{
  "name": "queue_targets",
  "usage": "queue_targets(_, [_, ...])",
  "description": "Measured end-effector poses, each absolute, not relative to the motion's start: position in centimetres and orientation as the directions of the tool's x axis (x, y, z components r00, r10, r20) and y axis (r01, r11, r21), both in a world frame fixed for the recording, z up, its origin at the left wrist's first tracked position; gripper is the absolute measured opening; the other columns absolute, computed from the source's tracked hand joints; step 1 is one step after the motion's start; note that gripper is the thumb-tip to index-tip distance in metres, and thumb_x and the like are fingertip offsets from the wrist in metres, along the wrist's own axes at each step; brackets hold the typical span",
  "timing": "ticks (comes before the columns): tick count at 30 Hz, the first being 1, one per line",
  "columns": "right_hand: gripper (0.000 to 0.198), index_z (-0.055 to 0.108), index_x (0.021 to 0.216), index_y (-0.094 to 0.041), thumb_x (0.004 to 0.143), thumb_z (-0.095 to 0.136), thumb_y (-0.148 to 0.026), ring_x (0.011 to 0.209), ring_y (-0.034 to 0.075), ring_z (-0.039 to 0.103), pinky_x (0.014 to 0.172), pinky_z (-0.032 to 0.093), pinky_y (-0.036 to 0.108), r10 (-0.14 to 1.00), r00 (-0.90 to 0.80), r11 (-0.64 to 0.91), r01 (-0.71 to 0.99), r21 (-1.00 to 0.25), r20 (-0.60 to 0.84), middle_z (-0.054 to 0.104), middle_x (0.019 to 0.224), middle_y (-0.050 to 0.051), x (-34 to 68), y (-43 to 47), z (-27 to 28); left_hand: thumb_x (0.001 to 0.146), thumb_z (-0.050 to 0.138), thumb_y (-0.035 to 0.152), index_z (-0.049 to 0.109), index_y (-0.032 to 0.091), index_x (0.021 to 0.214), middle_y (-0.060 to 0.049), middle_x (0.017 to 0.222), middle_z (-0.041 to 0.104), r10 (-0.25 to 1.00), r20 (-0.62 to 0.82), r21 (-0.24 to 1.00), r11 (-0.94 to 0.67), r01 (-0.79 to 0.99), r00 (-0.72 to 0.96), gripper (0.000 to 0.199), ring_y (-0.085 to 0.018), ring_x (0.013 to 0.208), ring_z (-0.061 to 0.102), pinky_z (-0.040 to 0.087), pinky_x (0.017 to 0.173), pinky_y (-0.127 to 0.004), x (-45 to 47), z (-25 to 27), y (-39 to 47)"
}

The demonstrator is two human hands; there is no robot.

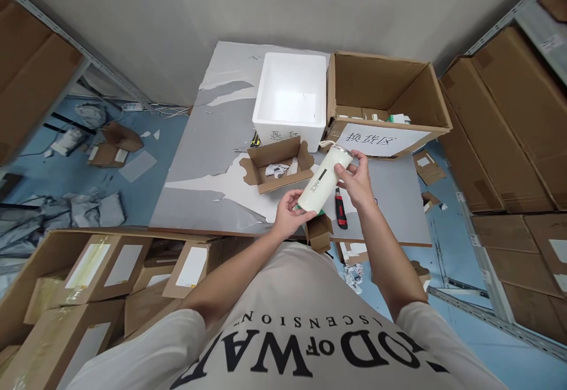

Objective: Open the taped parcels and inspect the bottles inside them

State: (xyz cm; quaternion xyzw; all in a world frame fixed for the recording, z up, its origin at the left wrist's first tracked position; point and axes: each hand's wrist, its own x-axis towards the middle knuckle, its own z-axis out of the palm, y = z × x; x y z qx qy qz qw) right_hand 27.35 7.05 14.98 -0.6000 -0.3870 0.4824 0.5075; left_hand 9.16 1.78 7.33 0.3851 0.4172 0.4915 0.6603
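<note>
L hand [290, 215] cups base of white tumbler [326, 178], R hand [358, 184] pinches it nr the rim, fingers closed round it; tumbler tilted, just R of small open ctn [274, 153] w/ paper [277, 170] inside; red-blk cutter [340, 210] R of ctn, foam box [266, 133] behind it, big cardbd box [367, 83] behind-R of it

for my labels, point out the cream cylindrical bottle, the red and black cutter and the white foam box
Cream cylindrical bottle [325, 178]: head view, middle of its body.
Red and black cutter [341, 211]: head view, its handle.
White foam box [290, 129]: head view, its front wall.
</note>
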Motion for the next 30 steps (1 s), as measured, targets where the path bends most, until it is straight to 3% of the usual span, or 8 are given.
queue_targets(6, [0.067, 0.039, 0.115, -0.031, 0.063, 0.071, -0.057, 0.075, 0.017, 0.062, 0.061, 0.055, 0.034, 0.95, 0.234, -0.214, 0.015, -0.977, -0.205, 0.061, 0.096, 0.001, 27.5, 7.6, 14.9, 0.045, 0.089, 0.031, 0.048, 0.022, 0.102, -0.006, 0.113, 0.054, 0.984, -0.134, 0.958, 0.159, -0.239, 0.118, 0.071, -0.019, 0.105, 0.056, 0.054, 0.078, -0.03, 9.5, 6.9, 1.7])
queue_targets(12, [0.06, 0.042, 0.112, -0.031, 0.065, 0.07, -0.054, 0.071, 0.016, 0.06, 0.062, 0.054, 0.033, 0.948, 0.217, -0.233, -0.024, -0.972, -0.232, 0.062, 0.09, -0.002, 27.8, 7.7, 14.2, 0.049, 0.088, 0.039, 0.043, 0.023, 0.117, -0.011, 0.123, 0.052, 0.981, -0.108, 0.984, 0.128, -0.123, 0.16, 0.084, -0.023, 0.115, 0.053, 0.049, 0.091, -0.037, 8.8, 5.5, 1.4])
queue_targets(17, [0.06, 0.04, 0.113, -0.032, 0.066, 0.069, -0.056, 0.073, 0.016, 0.061, 0.063, 0.054, 0.034, 0.947, 0.236, -0.209, -0.053, -0.976, -0.216, 0.062, 0.09, -0.002, 28.2, 7.6, 13.8, 0.053, 0.086, 0.044, 0.038, 0.022, 0.131, -0.014, 0.134, 0.047, 0.936, -0.127, 0.97, 0.048, 0.238, 0.328, 0.094, -0.031, 0.126, 0.046, 0.037, 0.105, -0.05, 7.3, 4.9, 0.2])
queue_targets(20, [0.06, 0.039, 0.113, -0.033, 0.066, 0.068, -0.056, 0.077, 0.017, 0.061, 0.066, 0.055, 0.036, 0.95, 0.25, -0.182, -0.047, -0.982, -0.188, 0.062, 0.093, -0.002, 28.4, 7.4, 13.8, 0.054, 0.085, 0.042, 0.038, 0.02, 0.135, -0.015, 0.138, 0.044, 0.891, -0.107, 0.921, -0.079, 0.383, 0.442, 0.096, -0.033, 0.131, 0.04, 0.034, 0.108, -0.05, 7.1, 4.7, -0.5])
queue_targets(25, [0.059, 0.039, 0.113, -0.033, 0.066, 0.069, -0.055, 0.079, 0.016, 0.06, 0.066, 0.056, 0.036, 0.951, 0.267, -0.152, -0.04, -0.988, -0.157, 0.06, 0.097, -0.002, 28.4, 7.2, 13.7, 0.069, 0.072, 0.026, 0.039, 0.017, 0.134, -0.015, 0.138, 0.044, 0.883, -0.08, 0.873, -0.161, 0.46, 0.462, 0.074, -0.03, 0.133, 0.038, 0.035, 0.11, -0.048, 7.6, 3.6, -0.6])
queue_targets(30, [0.063, 0.035, 0.12, -0.034, 0.07, 0.065, -0.057, 0.085, 0.017, 0.06, 0.061, 0.054, 0.03, 0.965, 0.254, -0.078, 0.053, -0.996, -0.062, 0.057, 0.109, 0.002, 28.8, 6.4, 13.5, 0.077, 0.058, 0.014, 0.053, 0.017, 0.119, -0.013, 0.125, 0.053, 0.932, -0.066, 0.865, -0.125, 0.486, 0.358, 0.043, -0.026, 0.121, 0.05, 0.043, 0.102, -0.045, 8.2, 2.6, 0.2])
